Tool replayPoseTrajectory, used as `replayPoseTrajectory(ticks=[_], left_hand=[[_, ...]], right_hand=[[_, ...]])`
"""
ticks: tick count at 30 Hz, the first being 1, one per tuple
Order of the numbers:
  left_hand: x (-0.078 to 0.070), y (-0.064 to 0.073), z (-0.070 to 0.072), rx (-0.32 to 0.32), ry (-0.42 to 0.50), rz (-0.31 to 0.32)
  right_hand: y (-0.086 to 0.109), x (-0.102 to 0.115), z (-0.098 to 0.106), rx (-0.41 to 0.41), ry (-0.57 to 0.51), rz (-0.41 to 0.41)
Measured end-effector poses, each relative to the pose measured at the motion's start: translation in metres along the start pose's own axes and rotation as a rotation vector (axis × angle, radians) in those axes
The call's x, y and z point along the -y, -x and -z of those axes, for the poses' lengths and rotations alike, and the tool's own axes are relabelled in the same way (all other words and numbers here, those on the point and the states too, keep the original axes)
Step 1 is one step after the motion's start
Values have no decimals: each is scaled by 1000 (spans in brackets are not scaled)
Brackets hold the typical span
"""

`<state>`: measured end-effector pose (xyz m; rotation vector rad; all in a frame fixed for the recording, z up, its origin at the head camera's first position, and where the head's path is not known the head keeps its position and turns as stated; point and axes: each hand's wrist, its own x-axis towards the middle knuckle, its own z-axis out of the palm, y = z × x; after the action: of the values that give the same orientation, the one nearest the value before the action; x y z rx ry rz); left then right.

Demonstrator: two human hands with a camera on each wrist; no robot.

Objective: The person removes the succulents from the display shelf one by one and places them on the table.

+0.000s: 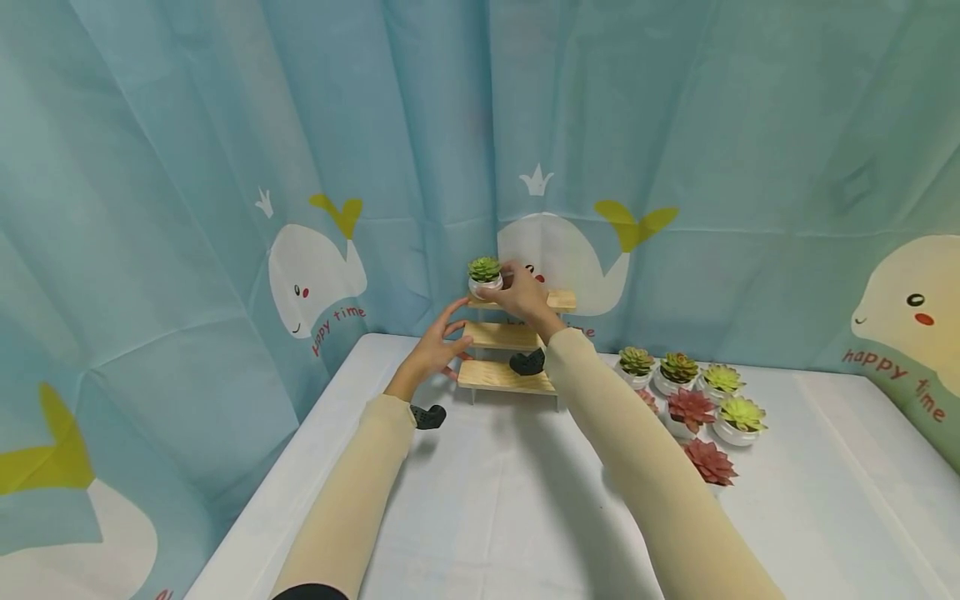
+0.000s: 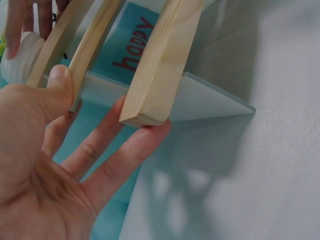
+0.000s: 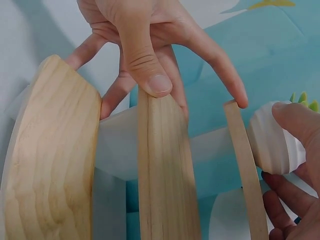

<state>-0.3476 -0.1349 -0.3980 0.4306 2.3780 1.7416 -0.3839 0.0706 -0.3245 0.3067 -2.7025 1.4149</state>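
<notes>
A green succulent in a white ribbed pot [image 1: 485, 286] is at the left end of the top board of a three-tier wooden shelf [image 1: 501, 335]. My right hand [image 1: 522, 292] grips this pot from the right, thumb and fingers on its sides; in the right wrist view the pot [image 3: 274, 142] touches the top board. At the shelf's left end is my left hand [image 1: 433, 346], fingers spread and mostly straight. Its thumb [image 2: 60, 82] rests on the middle board, while other fingertips touch the ends of the top and bottom boards [image 2: 162, 65].
To the right, several potted succulents stand grouped on the white table [image 1: 817, 467]: green ones [image 1: 678, 369] at the back, light green ones [image 1: 738, 417] and red ones [image 1: 690, 410] nearer. A blue whale-print curtain [image 1: 420, 167] hangs close behind the shelf.
</notes>
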Motion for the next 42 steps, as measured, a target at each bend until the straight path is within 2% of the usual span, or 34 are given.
replayPoseTrajectory(ticks=[12,20,28,32,42], left_hand=[[2,-1,0,10,5,-4],[1,-2,0,11,5,8],[2,-3,0,25,15,-1],[1,-4,0,23,24,4],[0,-3,0,8,13,0]], right_hand=[[3,-2,7,18,-61,33],[8,1,13,34,-82,104],[19,15,38,60,11,142],[23,20,51,65,21,171],[35,20,70,79,61,205]])
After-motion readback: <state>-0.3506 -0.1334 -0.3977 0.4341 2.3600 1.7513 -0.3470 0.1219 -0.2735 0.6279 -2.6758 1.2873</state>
